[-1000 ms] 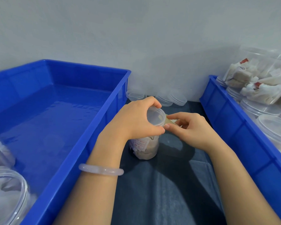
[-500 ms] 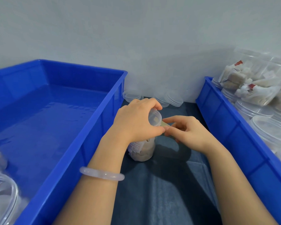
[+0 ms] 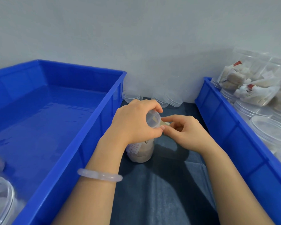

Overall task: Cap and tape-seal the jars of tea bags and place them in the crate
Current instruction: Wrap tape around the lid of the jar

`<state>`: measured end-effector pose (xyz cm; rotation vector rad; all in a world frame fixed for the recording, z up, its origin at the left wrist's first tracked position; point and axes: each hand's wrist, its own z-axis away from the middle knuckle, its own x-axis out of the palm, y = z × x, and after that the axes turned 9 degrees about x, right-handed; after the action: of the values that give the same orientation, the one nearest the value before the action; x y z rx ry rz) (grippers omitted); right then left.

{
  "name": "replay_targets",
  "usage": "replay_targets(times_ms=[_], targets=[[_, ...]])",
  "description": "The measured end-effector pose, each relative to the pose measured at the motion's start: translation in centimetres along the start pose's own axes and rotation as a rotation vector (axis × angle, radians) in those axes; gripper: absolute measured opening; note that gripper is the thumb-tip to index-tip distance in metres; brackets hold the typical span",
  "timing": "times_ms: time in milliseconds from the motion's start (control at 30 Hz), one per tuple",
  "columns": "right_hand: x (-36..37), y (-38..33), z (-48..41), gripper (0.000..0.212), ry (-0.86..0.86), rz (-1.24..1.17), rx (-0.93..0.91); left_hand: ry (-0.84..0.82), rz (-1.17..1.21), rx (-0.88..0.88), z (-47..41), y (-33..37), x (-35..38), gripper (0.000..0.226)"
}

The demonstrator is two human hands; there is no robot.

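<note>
A clear plastic jar of tea bags (image 3: 141, 150) stands tilted on the dark cloth between two blue crates. My left hand (image 3: 135, 124) grips its top, fingers curled round the translucent cap (image 3: 152, 119). My right hand (image 3: 185, 132) pinches a strip of yellowish tape (image 3: 165, 123) against the cap's right edge. The big blue crate (image 3: 94, 127) on the left holds a few jars (image 3: 0, 202) at its near left corner.
Loose clear lids (image 3: 170, 99) lean against the white wall behind the jar. A second blue crate (image 3: 230, 127) on the right holds several clear jars and tea bags (image 3: 253, 88). Dark cloth (image 3: 161, 192) covers the table in front.
The jar's top has tipped toward me and to the right in my left hand. My right hand has stayed at the cap's edge with the tape.
</note>
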<state>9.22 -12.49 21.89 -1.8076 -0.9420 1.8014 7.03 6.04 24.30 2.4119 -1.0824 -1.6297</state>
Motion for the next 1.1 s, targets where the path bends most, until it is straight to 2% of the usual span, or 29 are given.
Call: replay_targets(times_ms=[233,333,467,533,700,1100], targets=[[0.1,0.0,0.0,0.058,-0.027,0.002,0.037,-0.018,0.044,-0.016,0.0,0.1,-0.2,0.041],[0.1,0.0,-0.1,0.054,-0.064,0.071,0.058,-0.026,0.058,-0.032,0.0,0.0,-0.2,0.045],[-0.1,-0.2,0.1,0.048,-0.06,0.089,0.068,-0.063,-0.083,-0.051,-0.3,0.1,0.0,0.07],[-0.5,-0.2,0.2,0.043,-0.081,0.069,0.059,-0.085,-0.114,-0.081,-0.4,0.2,-0.1,0.07],[-2.2,-0.5,0.8,0.034,-0.11,0.017,0.023,-0.095,0.0,-0.105,-0.2,0.1,-1.1,0.068],[-0.1,-0.7,0.3,0.071,0.138,0.079,-0.052,-0.086,0.11,-0.059,0.3,0.3,-1.6,0.063]])
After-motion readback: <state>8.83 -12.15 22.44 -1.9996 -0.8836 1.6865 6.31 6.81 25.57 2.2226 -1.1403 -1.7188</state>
